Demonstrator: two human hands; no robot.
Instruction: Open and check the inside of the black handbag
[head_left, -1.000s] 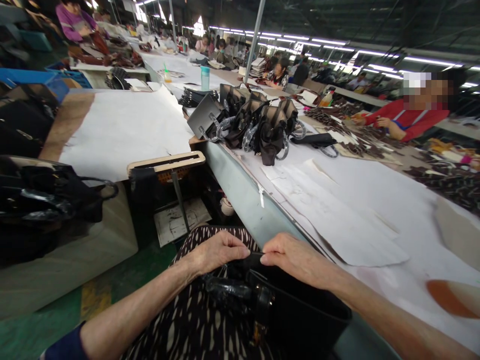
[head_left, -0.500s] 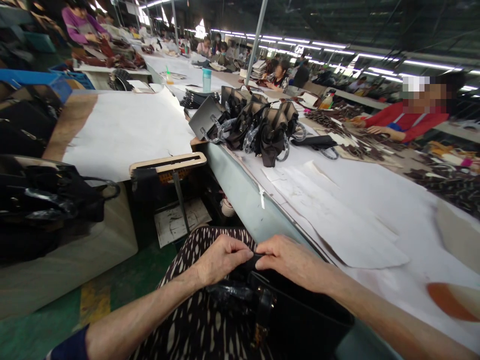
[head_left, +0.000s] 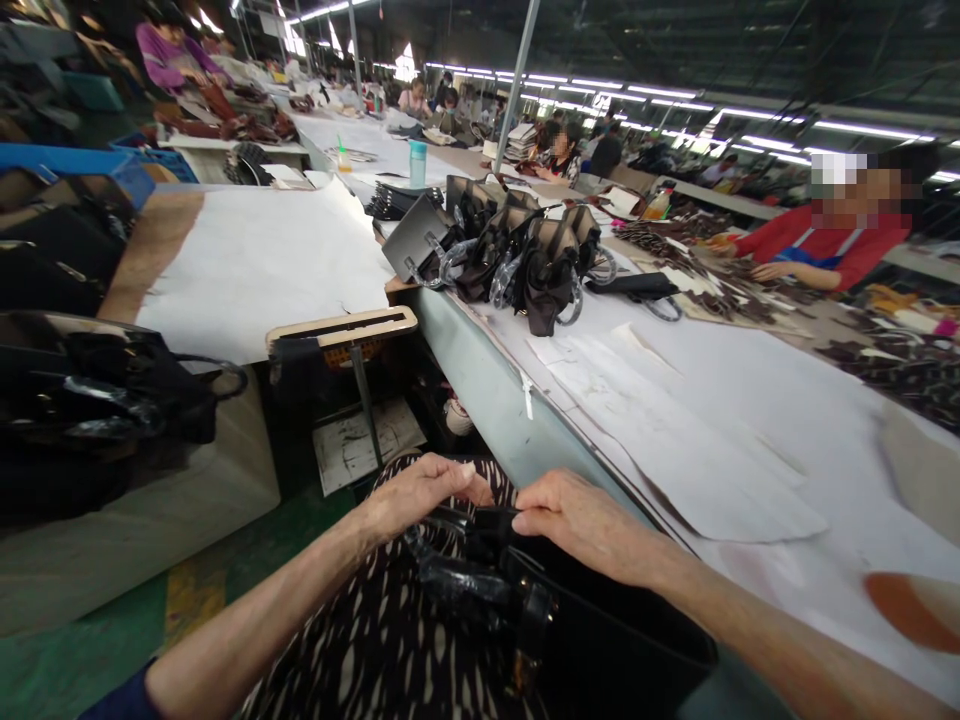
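A black handbag [head_left: 600,625] rests on my lap over a patterned garment, its mouth towards me and its far side hidden. Its handle [head_left: 469,588] is wrapped in clear plastic, beside a strap with gold-coloured metal fittings [head_left: 534,620]. With thumb and fingers, my right hand [head_left: 574,522] pinches the upper edge of the bag. Just left of that edge is my left hand [head_left: 431,488], its fingers stretched out and holding nothing I can see.
Several dark handbags [head_left: 517,250] stand on the long table at right, beside white paper sheets [head_left: 675,450]. A padded stand [head_left: 341,328] rises ahead. More black bags [head_left: 112,400] lie at left. A co-worker in red [head_left: 832,245] sits across the table.
My left hand has let go of the bag's edge and moved slightly left and up, its fingers straightening. My right hand stays on the edge. The view has shifted slightly.
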